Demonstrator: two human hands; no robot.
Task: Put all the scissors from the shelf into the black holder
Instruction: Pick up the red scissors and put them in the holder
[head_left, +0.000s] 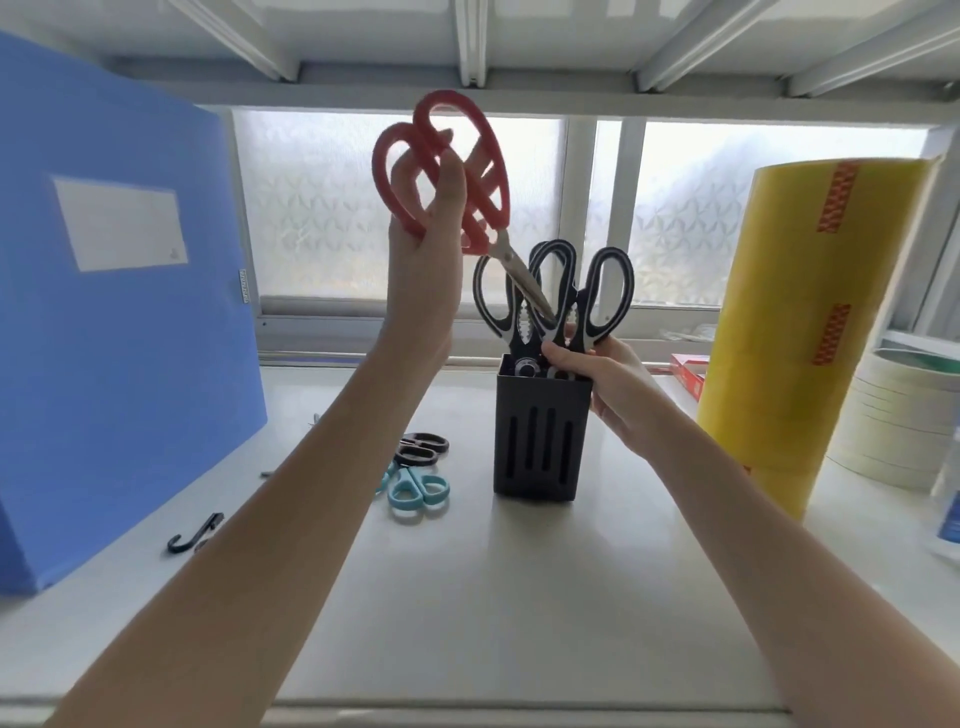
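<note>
We count five scissors: one red pair (447, 166), two black-and-white pairs (608, 296) (506, 306), one black pair (422, 448), one teal pair (418, 491). One holder (540, 441), one blue folder (119, 322), one yellow roll (810, 322).

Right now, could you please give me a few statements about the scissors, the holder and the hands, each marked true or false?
1. The left hand holds the red scissors above the black holder. True.
2. The black holder is empty. False: black-and-white scissors already stand in it.
3. The right hand is at the holder's top edge. True.
4. No scissors remain on the shelf. False: light blue scissors and black scissors lie left of the holder.
</note>
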